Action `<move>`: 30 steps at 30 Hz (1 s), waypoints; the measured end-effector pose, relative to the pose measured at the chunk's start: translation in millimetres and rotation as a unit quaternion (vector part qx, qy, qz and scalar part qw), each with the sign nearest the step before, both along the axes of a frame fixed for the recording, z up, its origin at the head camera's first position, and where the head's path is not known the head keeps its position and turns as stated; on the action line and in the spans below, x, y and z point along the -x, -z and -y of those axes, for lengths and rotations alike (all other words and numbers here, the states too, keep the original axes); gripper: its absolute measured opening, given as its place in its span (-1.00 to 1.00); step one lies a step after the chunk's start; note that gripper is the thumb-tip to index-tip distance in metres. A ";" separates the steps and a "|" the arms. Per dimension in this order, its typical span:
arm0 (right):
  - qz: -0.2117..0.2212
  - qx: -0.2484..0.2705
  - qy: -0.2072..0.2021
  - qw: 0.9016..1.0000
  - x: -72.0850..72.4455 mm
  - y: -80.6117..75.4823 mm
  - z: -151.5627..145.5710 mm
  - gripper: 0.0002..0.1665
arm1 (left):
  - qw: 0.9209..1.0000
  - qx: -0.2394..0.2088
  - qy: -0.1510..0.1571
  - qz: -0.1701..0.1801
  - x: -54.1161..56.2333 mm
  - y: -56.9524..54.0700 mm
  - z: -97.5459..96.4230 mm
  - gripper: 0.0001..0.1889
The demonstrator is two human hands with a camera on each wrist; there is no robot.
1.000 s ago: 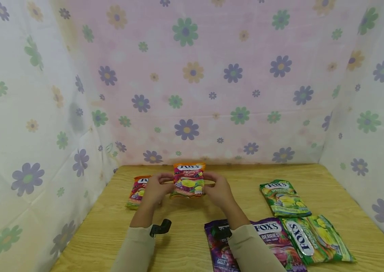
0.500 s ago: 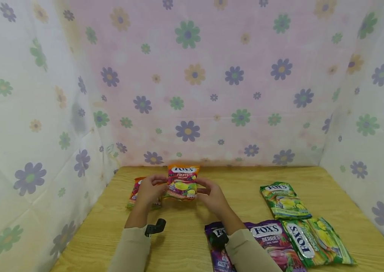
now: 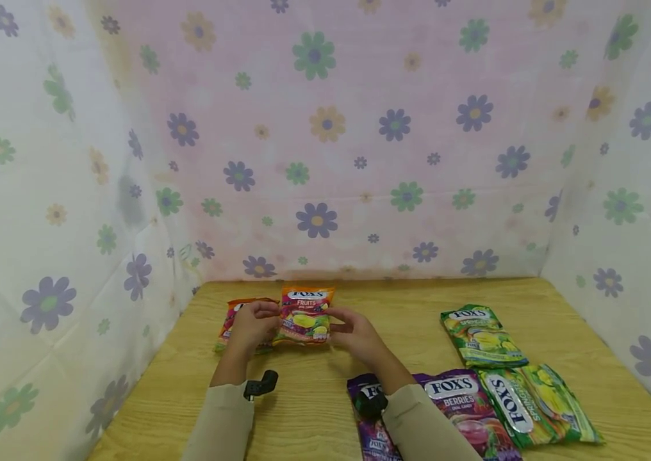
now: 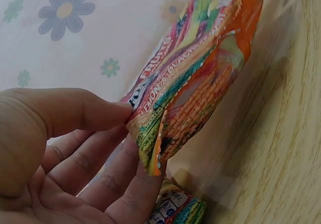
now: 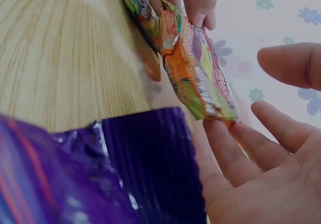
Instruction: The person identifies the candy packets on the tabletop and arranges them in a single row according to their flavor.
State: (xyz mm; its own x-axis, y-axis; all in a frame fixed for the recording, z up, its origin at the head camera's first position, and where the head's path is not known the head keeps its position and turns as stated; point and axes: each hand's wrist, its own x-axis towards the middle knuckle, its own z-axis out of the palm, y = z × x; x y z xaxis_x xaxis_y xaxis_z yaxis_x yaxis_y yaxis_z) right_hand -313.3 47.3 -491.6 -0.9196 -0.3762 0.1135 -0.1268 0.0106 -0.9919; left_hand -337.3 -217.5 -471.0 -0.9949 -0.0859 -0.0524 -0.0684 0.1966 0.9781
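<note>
Packet (image 3: 305, 319) hangs tilted over the table (image 3: 302, 410), beside a second packet (image 3: 229, 328); left hand (image 3: 253, 326) pinches its edge, right hand (image 3: 361, 338), thumb apart, touches it with fingertips; setting down seems in hand, calling next for a level lowering and release

Fruits bag (image 3: 230, 327) on the table (image 3: 302, 416), left of a held pack (image 3: 305, 318), Berries bags (image 3: 466, 410) in front, Spring bags (image 3: 540, 407) at right
</note>
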 end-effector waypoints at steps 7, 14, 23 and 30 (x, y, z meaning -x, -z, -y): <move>0.017 0.000 -0.042 0.999 -2.7 2.3 1.3 -0.22 | 1.000 -0.001 -0.001 0.000 -0.2 6.2 1.4 -0.74; 0.012 -0.028 -0.045 0.999 -2.3 2.8 2.2 -0.20 | 1.000 0.006 -0.004 -0.002 0.1 7.8 2.9 -0.75; 0.011 -0.044 -0.050 0.998 -3.2 3.1 3.5 -0.20 | 0.999 0.004 -0.017 0.028 -0.2 11.8 8.0 -0.76; 0.019 -0.037 -0.068 0.997 -2.6 3.4 3.8 -0.19 | 1.000 0.004 -0.013 0.022 0.9 13.4 11.2 -0.75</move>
